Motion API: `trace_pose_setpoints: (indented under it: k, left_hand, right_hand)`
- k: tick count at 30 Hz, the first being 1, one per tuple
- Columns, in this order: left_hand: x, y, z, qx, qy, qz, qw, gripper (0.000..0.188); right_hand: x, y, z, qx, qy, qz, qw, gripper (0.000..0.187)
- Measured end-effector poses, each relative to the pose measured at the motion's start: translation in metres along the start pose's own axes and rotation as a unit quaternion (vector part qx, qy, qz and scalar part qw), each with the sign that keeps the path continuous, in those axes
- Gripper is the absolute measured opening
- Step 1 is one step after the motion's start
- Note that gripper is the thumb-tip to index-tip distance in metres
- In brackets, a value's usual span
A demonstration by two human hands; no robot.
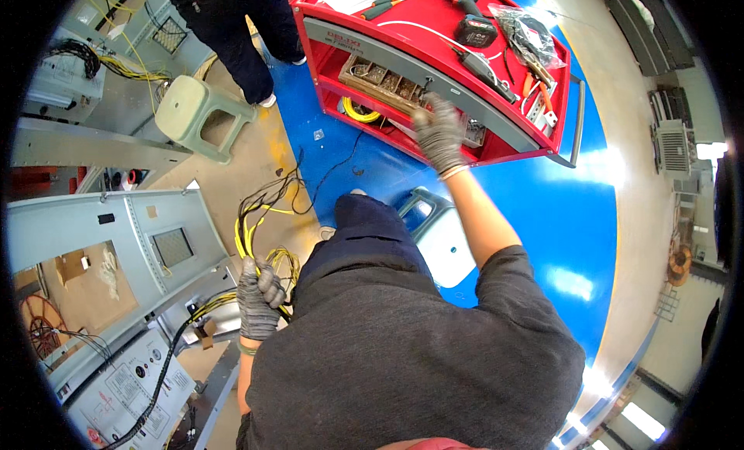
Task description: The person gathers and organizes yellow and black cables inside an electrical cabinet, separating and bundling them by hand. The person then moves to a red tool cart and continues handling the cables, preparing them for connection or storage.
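Note:
My left hand (260,297), in a grey knit glove, is closed around a bundle of yellow and black wires (246,231). The wires' loose ends fan out above the fist. My right hand (440,136), gloved the same way, reaches to the front of a red tool cart (559,132). Its fingers are curled beside the right end of a wooden compartment box (378,84) full of small parts on the cart's shelf. A bit of red shows at the fingertips; what they hold is hidden.
On the cart top lie a cordless drill (465,12), a plastic bag (528,36) and hand tools. A pale plastic stool (190,113) stands left, another stool (443,245) by my legs. Grey cabinet panels (116,225) fill the left. Another person's legs (240,47) stand beyond.

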State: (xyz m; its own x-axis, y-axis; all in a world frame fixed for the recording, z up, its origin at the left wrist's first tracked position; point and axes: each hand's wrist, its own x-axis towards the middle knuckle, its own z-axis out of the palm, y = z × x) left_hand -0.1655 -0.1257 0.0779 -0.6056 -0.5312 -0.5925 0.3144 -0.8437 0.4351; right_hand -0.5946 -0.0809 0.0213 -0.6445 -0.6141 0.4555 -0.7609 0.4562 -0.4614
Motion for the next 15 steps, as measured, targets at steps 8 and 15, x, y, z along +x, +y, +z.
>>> trace_pose_setpoints:
  k: [8, 15]
  left_hand:
    - [0.007, 0.022, -0.026, -0.05, -0.105, 0.055, 0.992, 0.035]
    - [0.035, 0.033, -0.019, -0.032, -0.1, 0.032, 0.994, 0.04]
  right_hand:
    - [0.029, 0.061, -0.014, -0.307, -0.131, 0.052, 0.941, 0.063]
    - [0.028, 0.056, 0.004, -0.306, -0.126, 0.117, 0.936, 0.073]
